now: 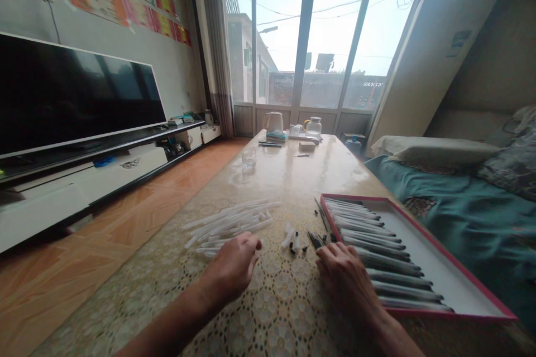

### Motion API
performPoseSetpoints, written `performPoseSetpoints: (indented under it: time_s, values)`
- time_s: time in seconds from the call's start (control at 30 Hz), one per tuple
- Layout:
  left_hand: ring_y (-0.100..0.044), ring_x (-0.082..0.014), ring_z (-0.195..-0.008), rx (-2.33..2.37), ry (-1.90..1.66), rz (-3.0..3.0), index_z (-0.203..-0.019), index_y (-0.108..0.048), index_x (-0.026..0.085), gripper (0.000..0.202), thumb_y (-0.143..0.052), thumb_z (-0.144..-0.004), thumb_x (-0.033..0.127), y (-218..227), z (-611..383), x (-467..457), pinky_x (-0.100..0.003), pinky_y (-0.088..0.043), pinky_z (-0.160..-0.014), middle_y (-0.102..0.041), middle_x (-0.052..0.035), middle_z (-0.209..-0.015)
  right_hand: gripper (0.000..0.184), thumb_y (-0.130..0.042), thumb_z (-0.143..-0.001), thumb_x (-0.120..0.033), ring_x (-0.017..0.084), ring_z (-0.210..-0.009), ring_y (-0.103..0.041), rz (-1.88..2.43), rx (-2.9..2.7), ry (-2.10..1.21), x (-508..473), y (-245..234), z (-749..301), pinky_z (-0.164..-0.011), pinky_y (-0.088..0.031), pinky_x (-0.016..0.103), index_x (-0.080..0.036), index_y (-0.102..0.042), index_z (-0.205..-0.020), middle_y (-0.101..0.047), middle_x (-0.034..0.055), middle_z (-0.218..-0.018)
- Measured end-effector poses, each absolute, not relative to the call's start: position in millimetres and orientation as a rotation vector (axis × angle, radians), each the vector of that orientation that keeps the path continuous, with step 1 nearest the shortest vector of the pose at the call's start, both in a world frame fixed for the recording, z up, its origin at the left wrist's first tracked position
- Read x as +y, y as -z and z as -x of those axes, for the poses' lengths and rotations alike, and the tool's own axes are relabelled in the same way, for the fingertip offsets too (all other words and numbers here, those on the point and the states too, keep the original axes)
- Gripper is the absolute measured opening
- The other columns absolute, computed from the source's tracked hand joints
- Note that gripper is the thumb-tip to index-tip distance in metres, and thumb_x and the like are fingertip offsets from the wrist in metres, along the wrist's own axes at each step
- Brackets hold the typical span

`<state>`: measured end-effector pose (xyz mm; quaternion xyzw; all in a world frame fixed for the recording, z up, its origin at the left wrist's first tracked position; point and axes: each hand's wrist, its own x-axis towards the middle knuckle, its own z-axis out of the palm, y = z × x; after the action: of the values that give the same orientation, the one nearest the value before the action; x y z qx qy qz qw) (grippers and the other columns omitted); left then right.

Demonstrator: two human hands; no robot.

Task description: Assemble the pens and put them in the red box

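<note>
A heap of white plastic pen barrels (pixel 232 222) lies on the patterned table (pixel 272 301). My left hand (pixel 233 268) rests at the near end of that heap, its fingers curled over a barrel's end. A few small caps (pixel 293 241) and thin dark refills (pixel 314 239) lie between my hands. My right hand (pixel 343 273) lies palm down by the refills, fingers bent toward them, touching the near left side of a red-rimmed white tray (pixel 469 284). Assembled pens (pixel 377 245) lie in a row inside the tray.
Farther along the table stand a drinking glass (pixel 248 157), a kettle (pixel 273 121), a glass jar (pixel 314 125) and small items. A television (pixel 75 95) on a low cabinet stands left, a teal-covered bed (pixel 460 206) right, windows beyond.
</note>
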<state>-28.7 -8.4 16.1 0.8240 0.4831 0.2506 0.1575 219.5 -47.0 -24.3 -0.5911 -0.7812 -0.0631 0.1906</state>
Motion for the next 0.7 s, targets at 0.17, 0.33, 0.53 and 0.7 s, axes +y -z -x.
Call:
performPoseSetpoints:
  time_s: [0.17,0.33,0.53,0.7]
  values:
    - [-0.059,-0.0257,-0.089,1.508,-0.689,-2.442,-0.083,-0.065,0.019,0.022,-0.049,-0.074,0.007,-8,23,33,-0.033,-0.042,-0.079,-0.066,-0.0101,-0.088,0.017,-0.046,-0.084,-0.01,0.023,-0.081,-0.051,1.756,-2.177,0.205,-46,23,-221,-0.073,-0.03,0.034,-0.021,-0.058,-0.078,-0.06,0.0047,-0.079]
    - [-0.058,-0.0287,-0.091,1.66,-0.535,-2.427,-0.072,-0.063,0.017,0.013,-0.054,-0.069,0.008,-2,13,56,-0.038,-0.042,-0.08,-0.067,-0.0131,-0.089,0.014,-0.049,-0.081,-0.011,0.023,-0.083,-0.05,1.922,-2.078,0.292,-47,19,-219,-0.075,-0.03,0.033,-0.02,-0.06,-0.079,-0.06,0.0059,-0.081]
    - [-0.059,-0.0296,-0.093,1.707,-0.567,-2.394,-0.069,-0.062,0.018,0.014,-0.054,-0.069,0.007,-2,5,58,-0.039,-0.042,-0.081,-0.067,-0.0146,-0.088,0.009,-0.052,-0.08,-0.017,0.025,-0.083,-0.051,1.96,-2.065,0.363,-49,17,-217,-0.077,-0.029,0.035,-0.019,-0.061,-0.077,-0.061,0.0066,-0.079]
    - [-0.059,-0.0256,-0.092,1.606,-0.803,-2.35,-0.074,-0.057,0.02,0.009,-0.05,-0.078,0.017,-17,5,40,-0.035,-0.042,-0.08,-0.066,-0.0118,-0.088,0.013,-0.05,-0.082,-0.017,0.025,-0.081,-0.052,1.968,-2.072,0.347,-52,15,-217,-0.075,-0.029,0.035,-0.018,-0.062,-0.077,-0.062,0.0077,-0.078]
